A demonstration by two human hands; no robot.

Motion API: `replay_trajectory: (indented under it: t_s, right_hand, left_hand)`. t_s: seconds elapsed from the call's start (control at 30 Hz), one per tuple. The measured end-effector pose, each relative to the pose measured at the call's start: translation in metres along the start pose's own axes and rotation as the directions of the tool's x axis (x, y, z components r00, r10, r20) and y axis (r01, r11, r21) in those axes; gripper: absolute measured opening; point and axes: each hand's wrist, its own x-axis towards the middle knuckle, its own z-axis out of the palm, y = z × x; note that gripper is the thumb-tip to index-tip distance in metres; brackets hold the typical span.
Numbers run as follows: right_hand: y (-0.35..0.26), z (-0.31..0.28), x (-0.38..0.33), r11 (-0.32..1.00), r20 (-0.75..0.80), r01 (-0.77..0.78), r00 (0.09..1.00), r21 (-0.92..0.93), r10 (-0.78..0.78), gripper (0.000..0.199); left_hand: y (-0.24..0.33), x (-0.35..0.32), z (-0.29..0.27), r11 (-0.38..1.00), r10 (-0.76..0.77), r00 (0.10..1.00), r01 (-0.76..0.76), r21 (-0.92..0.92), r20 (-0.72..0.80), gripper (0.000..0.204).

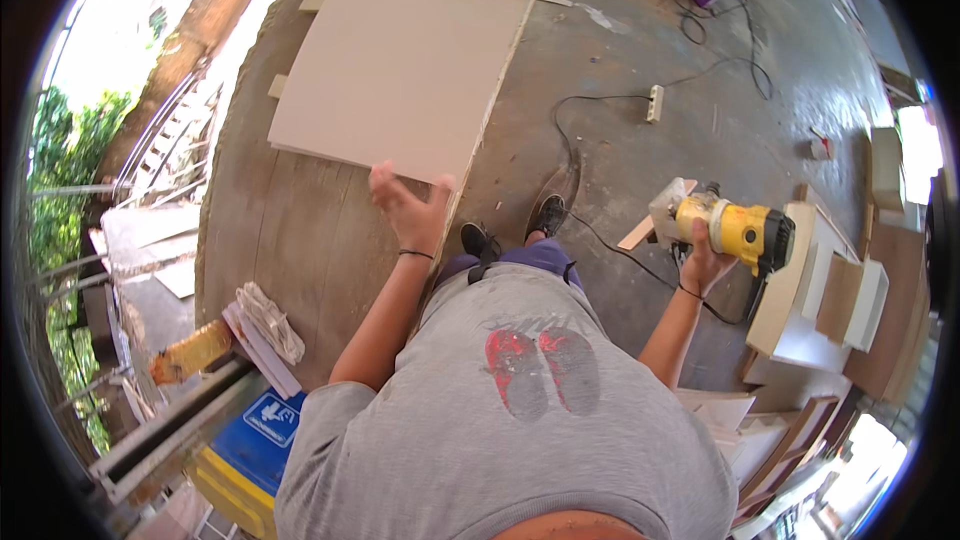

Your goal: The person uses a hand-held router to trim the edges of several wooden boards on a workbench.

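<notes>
1. Grey floor (640,160): spreads along the right side of the pale panel (400,50) and reaches past its far end.
2. Wooden tabletop (270,250): lies beneath the panel, shows bare boards to its left and on its near side.
3. Pale panel: rests flat on the tabletop, leaves the ends of two wooden strips (312,2) jutting out from under its left edge.
4. Pale wooden box pieces (780,280): stand well to the right of the panel and nearer than its near edge.
5. Blue and yellow box (240,440): sits to the near left of the panel, well apart.
6. Yellow power tool (735,225): hangs in the air above the floor, to the right of the panel and well apart; points its black end rightward, its pale base leftward.
7. Amber bottle (192,352): lies to the near left of the panel.
8. Crumpled white cloth (270,323): lies on the panel's near side, toward the left, near the bottle.
9. Hands: left hand (410,210) opens empty, fingers spread, at the panel's near edge close to its right corner; too blurred to tell touching from just short. Right hand (708,262) grips the power tool round its body.
10. White power strip (655,103): lies on the floor, right of the panel.
</notes>
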Motion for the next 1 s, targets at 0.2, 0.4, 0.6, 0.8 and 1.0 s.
replay_trajectory:
  t_s: [0.2,0.4,0.6,0.8,1.0]
  right_hand:
    - [-0.026,0.02,-0.021,0.999,0.068,-0.025,0.997,0.029,0.023,0.074]
    - [-0.042,0.021,-0.034,1.0,0.141,0.004,0.99,0.019,-0.007,0.072]
    - [-0.042,0.029,-0.035,0.999,0.118,0.03,0.992,0.02,-0.032,0.071]
    - [-0.03,0.042,-0.021,0.999,0.167,0.018,0.986,0.042,-0.024,0.066]
    - [-0.035,0.095,-0.008,0.993,0.339,-0.088,0.939,0.079,0.057,0.047]
  left_hand:
    - [0.029,0.046,0.035,0.923,0.245,0.735,-0.376,0.08,0.632,0.077]
    - [0.036,0.038,0.049,0.902,0.237,0.751,-0.406,0.147,0.616,0.062]
    - [0.028,0.025,0.048,0.811,0.37,0.735,-0.554,0.188,0.568,0.057]
    - [0.033,0.005,0.041,0.838,0.425,0.718,-0.543,0.061,0.55,0.057]
    - [-0.009,0.061,0.006,0.858,0.464,0.694,-0.507,-0.084,0.55,0.084]
